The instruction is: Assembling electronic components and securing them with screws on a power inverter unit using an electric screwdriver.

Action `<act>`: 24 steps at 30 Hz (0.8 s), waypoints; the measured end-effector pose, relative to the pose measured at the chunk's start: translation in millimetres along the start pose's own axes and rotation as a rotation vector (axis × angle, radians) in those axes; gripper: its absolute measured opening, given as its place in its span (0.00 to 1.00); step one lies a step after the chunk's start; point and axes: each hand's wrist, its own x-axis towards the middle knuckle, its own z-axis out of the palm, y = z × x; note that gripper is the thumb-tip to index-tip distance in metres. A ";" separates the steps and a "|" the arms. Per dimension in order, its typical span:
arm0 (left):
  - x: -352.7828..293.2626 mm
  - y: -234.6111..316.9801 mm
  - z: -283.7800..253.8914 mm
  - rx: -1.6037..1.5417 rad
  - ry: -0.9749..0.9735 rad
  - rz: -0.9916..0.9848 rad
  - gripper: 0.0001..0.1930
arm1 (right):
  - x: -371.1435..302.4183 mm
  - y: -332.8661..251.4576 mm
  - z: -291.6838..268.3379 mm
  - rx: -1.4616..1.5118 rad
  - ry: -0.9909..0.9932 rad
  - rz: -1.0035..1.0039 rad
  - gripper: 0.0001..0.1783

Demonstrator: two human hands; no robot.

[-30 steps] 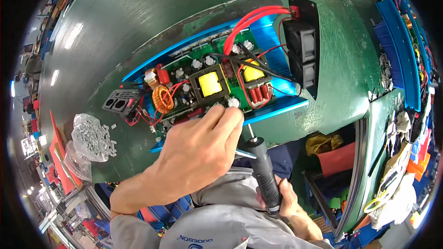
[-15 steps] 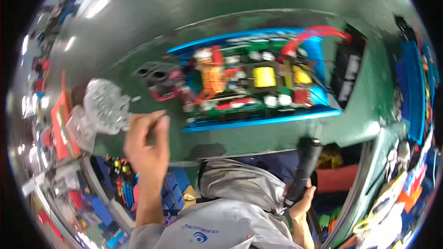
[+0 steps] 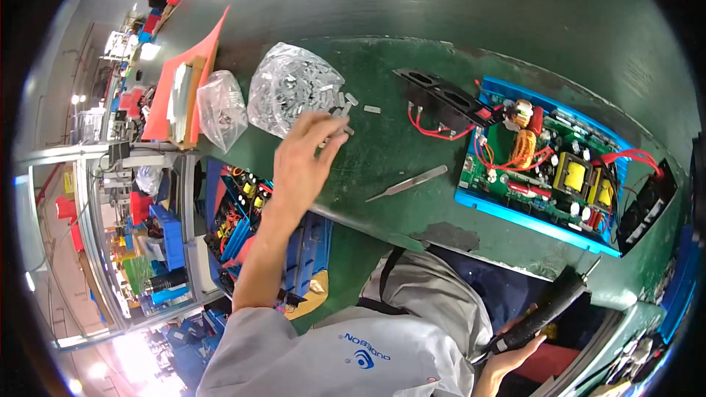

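My left hand (image 3: 300,162) is at the mouth of a clear plastic bag (image 3: 276,81) full of small pale strips. Thumb and forefinger close around one small pale strip (image 3: 348,131) at its edge. Low on the right, my right hand (image 3: 515,353) grips a black electric screwdriver (image 3: 540,312), its bit pointing up and away from me. Tweezers (image 3: 415,182) lie on the green bench between my hands. Beyond the screwdriver sits an open blue housing (image 3: 529,224) with a circuit board, coils and red wires. A black end panel (image 3: 448,95) is wired to its left side.
Another black panel (image 3: 649,206) leans at the housing's right end. A single pale strip (image 3: 372,109) lies apart from the bag. Further left are a second clear bag (image 3: 223,114) and an orange folder (image 3: 165,103). Below the bench edge, a blue bin (image 3: 312,250) stands at left.
My view has swung left, so the housing now appears further right. The left hand has reached into the strips at the bag's mouth. The right hand keeps the screwdriver.
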 end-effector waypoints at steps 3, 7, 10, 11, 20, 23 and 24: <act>32.7 2.4 19.3 0.023 -0.001 0.099 0.11 | 4.0 7.0 -3.1 0.089 0.029 0.013 0.44; 46.3 6.8 38.8 0.189 0.013 0.107 0.08 | 5.8 6.6 -10.5 0.029 0.027 0.085 0.44; 61.0 -30.4 41.8 0.335 0.083 0.219 0.10 | -2.3 0.6 1.8 -0.033 -0.043 0.153 0.43; 64.9 -19.4 45.1 0.167 0.081 0.112 0.11 | -4.6 5.2 2.5 -0.034 -0.167 0.029 0.42; 73.2 181.9 34.1 -0.397 -0.030 0.228 0.16 | 0.0 -32.2 15.3 -0.321 -0.519 -0.107 0.30; 61.4 212.6 53.2 -0.422 -0.307 0.337 0.13 | -0.1 -30.3 17.6 -0.334 -0.505 -0.125 0.29; 60.6 213.1 63.2 -0.423 -0.320 0.351 0.13 | 1.8 -27.9 17.6 -0.323 -0.490 -0.122 0.29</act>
